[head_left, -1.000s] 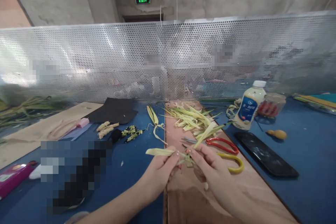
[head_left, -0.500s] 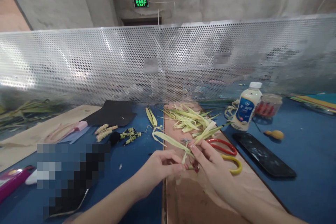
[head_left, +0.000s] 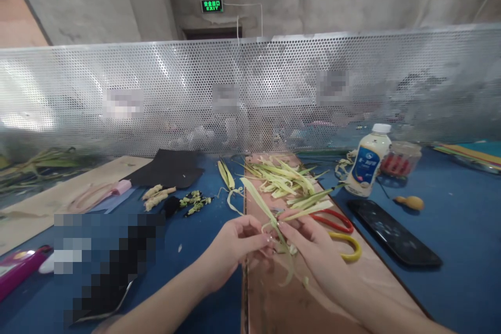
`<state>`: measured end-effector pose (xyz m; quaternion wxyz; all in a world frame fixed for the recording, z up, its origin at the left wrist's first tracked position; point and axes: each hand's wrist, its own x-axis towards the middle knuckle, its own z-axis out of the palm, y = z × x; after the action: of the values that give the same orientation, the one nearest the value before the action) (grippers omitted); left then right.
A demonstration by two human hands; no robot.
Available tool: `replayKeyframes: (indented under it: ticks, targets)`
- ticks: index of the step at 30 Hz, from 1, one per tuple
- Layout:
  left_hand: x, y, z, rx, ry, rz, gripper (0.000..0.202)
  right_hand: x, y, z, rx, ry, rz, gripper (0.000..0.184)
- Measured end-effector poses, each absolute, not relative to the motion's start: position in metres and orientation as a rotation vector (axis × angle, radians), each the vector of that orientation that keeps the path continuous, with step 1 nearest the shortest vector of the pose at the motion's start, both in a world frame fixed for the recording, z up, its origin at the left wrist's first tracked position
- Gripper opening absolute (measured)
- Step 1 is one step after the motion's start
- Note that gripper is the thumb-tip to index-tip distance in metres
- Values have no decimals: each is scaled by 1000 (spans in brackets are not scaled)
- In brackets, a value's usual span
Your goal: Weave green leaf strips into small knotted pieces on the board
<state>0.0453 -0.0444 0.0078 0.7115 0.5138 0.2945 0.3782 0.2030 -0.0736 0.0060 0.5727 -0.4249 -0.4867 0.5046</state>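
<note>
Held leaf strips [head_left: 256, 198]: between the two hands, over the brown board [head_left: 277, 305], crossing at a small knot-like gather. Seems part-way along: strips brought together, but long ends jut out above and others dangle below, so the piece reads as unfinished. Heap of pale strips [head_left: 287, 177] beyond, loose, apparently unworked; a tied bundle [head_left: 226, 175] lies left of it on the blue table [head_left: 195, 232].

Person's left hand [head_left: 240, 245]: thumb and fingertips drawn together on a thin curl, forearm slanting in from lower left. Right hand [head_left: 309, 237]: pinching beside the gather, thumb on top, near a red handle [head_left: 349, 223] and yellow handle [head_left: 357, 246]; lower fingers hidden
</note>
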Motion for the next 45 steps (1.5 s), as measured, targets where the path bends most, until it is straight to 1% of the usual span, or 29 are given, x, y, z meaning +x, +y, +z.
replayKeyframes:
  ticks: [6,10,13,21,25,33,41,45]
  targets:
    - [44,-43,9,1032,594,791,15,203,-69,3,-1017,-1112,1148,16]
    - [43,-42,7,977,565,740,14,200,-70,5,-1008,-1025,1220,13]
    - [43,-42,5,978,572,754,15,199,-71,6,-996,-1021,1232,12]
    - [47,-37,-4,1064,693,845,21,198,-71,1,-922,-967,1317,17]
    - [47,-35,-7,1148,758,873,22,196,-72,6,-911,-1042,1369,19]
    - [45,-34,-7,1336,908,863,20,198,-72,8,-983,-1088,1305,20]
    - [45,-39,1,1562,917,911,19,199,-70,4,-1036,-1126,1238,16]
    - [46,-40,-2,1549,931,901,18,201,-69,3,-1068,-1180,1186,12]
